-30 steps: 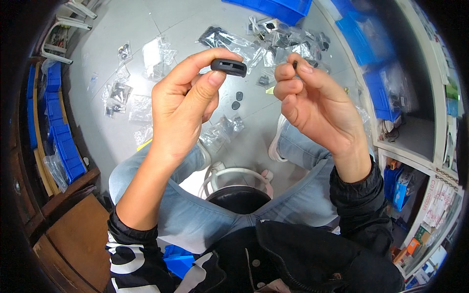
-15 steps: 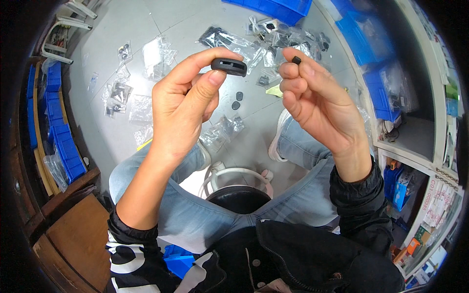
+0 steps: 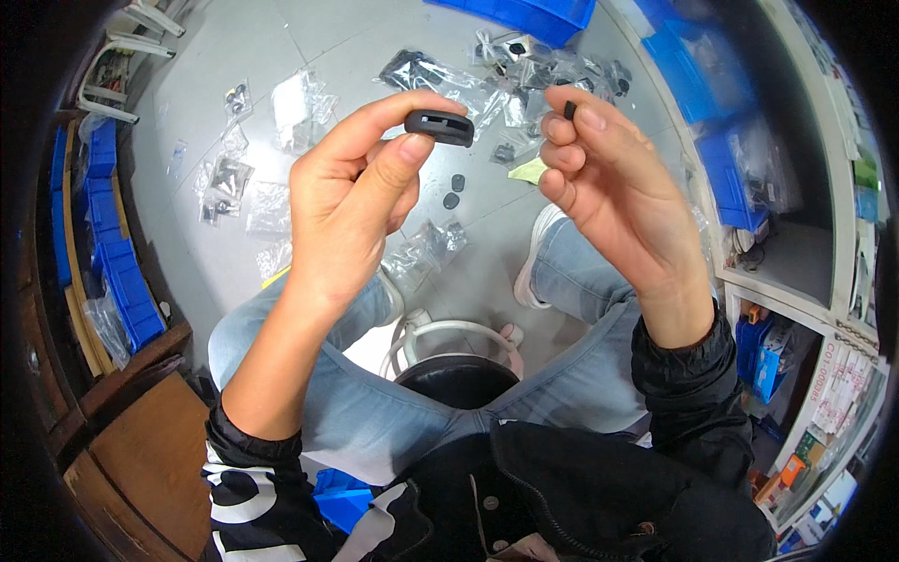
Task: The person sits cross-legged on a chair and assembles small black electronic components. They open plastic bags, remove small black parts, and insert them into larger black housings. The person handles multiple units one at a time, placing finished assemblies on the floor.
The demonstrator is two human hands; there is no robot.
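Your left hand pinches a flat black plastic part between thumb and forefinger. Your right hand grips a tiny black piece at its fingertips, just beside it.

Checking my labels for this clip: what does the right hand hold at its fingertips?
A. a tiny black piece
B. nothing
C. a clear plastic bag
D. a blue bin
A: the right hand pinches a tiny black piece at its fingertips, apart from the black oblong part in the left hand.

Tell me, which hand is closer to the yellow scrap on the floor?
Right. The right hand sits just beside the yellow scrap in the picture, pinching a tiny black piece. The left hand holds the black oval part farther left.
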